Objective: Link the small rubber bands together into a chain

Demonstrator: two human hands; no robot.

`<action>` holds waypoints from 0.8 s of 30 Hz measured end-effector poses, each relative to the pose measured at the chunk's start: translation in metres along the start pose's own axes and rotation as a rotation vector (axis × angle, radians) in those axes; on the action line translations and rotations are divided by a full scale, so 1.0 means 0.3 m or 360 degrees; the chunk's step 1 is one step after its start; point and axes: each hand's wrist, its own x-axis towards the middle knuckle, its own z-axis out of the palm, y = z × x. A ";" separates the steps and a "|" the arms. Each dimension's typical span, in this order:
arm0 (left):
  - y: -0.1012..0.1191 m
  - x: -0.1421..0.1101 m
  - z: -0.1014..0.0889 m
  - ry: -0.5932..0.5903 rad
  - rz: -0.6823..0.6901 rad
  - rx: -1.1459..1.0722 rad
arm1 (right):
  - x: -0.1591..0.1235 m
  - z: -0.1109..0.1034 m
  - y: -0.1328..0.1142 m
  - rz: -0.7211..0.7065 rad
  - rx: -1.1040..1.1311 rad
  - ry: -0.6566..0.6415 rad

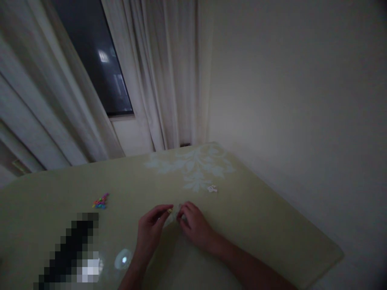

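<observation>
My left hand (152,227) is closed in a pinch, with a small yellowish piece (169,210) between thumb and forefinger. Close beside it, my right hand (195,225) has its fingers curled together around something pale or clear, too small and dim to name. A short gap separates the two hands, which are just above the table. A faint clear shape shows below the left fingertips. Beyond the right hand lies a little cluster of white pieces (212,188). Off to the left is a small heap of multicoloured pieces (100,201), perhaps beads.
The pale green table (256,225) has a white floral pattern (193,163) near its far corner. At the lower left is a dark, pixelated long shape (68,251), with light reflections beside it. A wall (287,100) borders the right side; curtains (172,80) and a dark window stand behind.
</observation>
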 end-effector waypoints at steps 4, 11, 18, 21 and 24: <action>-0.002 -0.005 0.016 -0.0136 0.0096 -0.0027 | 0.002 -0.061 -0.029 0.0201 0.0587 0.0142; 0.010 -0.012 0.028 -0.0224 0.0087 -0.0026 | -0.008 -0.062 -0.047 0.0151 0.0763 0.0083; 0.005 -0.017 0.030 -0.0278 0.0028 -0.0014 | -0.002 -0.063 -0.052 0.0239 0.0775 0.0121; 0.017 -0.007 0.006 -0.0154 -0.0060 0.0072 | 0.012 -0.088 -0.040 0.0317 0.0819 0.0261; 0.014 0.018 -0.050 0.0036 -0.0105 0.0191 | 0.031 -0.117 -0.011 0.0387 0.0929 0.0494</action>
